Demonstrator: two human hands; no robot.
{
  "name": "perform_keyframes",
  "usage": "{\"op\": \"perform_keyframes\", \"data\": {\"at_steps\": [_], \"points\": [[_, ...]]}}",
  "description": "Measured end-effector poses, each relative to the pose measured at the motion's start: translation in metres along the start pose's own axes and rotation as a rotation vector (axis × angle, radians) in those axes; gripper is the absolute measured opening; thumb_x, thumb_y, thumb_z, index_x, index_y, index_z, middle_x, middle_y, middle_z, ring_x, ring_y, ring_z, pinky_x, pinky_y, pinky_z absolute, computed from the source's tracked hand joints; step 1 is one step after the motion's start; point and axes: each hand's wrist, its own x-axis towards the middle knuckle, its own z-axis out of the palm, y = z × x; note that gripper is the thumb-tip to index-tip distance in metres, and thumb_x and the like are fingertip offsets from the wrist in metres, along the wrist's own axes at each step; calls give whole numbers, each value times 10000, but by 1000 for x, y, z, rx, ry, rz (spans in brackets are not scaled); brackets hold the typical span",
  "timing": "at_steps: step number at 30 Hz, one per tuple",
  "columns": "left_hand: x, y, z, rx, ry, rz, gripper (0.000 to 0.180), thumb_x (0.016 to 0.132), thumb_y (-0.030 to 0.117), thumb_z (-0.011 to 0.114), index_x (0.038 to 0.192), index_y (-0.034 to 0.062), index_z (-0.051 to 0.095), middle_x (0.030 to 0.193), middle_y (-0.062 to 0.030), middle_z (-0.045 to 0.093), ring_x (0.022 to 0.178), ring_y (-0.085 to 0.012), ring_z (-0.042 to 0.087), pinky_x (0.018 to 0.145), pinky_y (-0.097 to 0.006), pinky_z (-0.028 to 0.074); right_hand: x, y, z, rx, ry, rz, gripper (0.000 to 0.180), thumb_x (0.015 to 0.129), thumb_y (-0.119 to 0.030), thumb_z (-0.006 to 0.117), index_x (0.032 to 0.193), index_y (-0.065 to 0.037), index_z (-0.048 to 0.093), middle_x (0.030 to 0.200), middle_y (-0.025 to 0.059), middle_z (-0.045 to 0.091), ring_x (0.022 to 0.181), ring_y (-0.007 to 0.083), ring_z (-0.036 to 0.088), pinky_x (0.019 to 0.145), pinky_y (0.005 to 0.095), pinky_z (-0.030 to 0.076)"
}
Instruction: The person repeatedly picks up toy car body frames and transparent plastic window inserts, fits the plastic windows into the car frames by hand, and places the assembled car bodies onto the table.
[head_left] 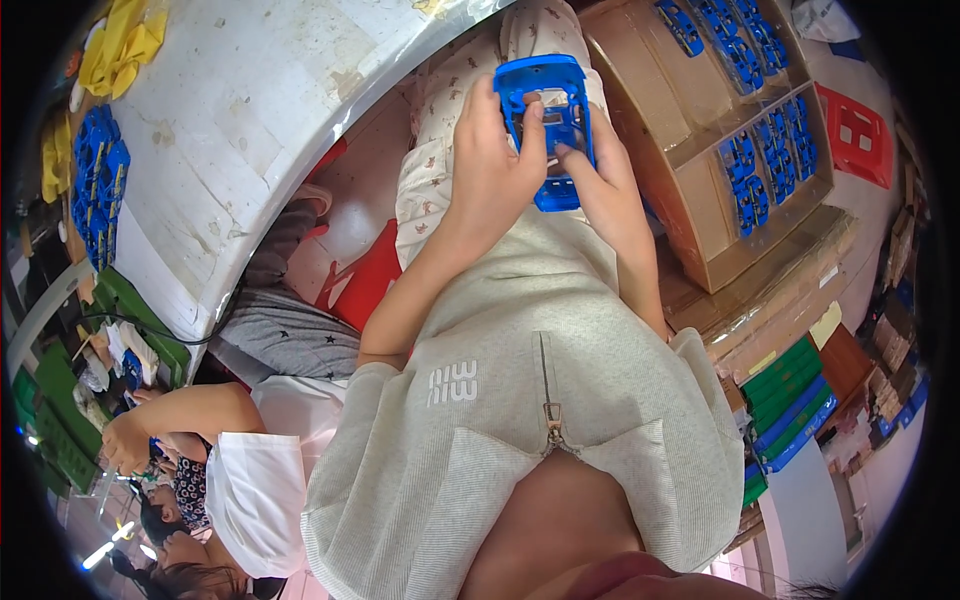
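I hold a blue plastic toy-car shell [548, 78] over my lap with both hands. My left hand [490, 165] wraps its left side, fingers curled over the frame and thumb on the openwork middle. My right hand [600, 180] grips the right and lower edge, its fingertips pressed into the shell's inner openings. The shell's underside faces me. My pale grey zip top fills the lower middle of the view.
A partitioned cardboard box [700, 190] to the right holds several blue shells [765, 160]. A white worktable [240, 110] lies to the left, with blue parts [95, 185] and yellow parts [120, 45] at its far edge. A red stool [365, 285] stands below. A co-worker's arm [175, 415] is at lower left.
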Motion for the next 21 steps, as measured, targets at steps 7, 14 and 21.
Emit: {"op": "perform_keyframes", "data": {"at_steps": [7, 14, 21], "points": [[0, 0, -5, 32, 21, -15, 131, 820, 69, 556, 922, 7, 502, 805, -88, 578, 705, -143, 541, 607, -263, 426, -5, 8, 1, 76, -57, 87, 179, 855, -5, 412, 1024, 23, 464, 780, 91, 585, 698, 122, 564, 635, 249, 460], [-3, 1, -1, -32, 49, -52, 119, 823, 64, 552, 921, 13, 506, 828, -79, 570, 743, -144, 539, 621, -264, 420, -4, 8, 1, -34, -35, 80, 113, 864, -25, 430, 963, 19, 458, 744, 116, 594, 679, 136, 577, 616, 260, 461], [-20, -5, 7, -400, -122, -224, 306, 833, 63, 570, 1105, 12, 439, 997, -58, 545, 897, -104, 529, 765, -227, 448, -4, 5, 0, -128, 26, -36, 108, 853, -23, 446, 950, 16, 472, 730, 132, 575, 650, 164, 554, 616, 278, 436]]}}
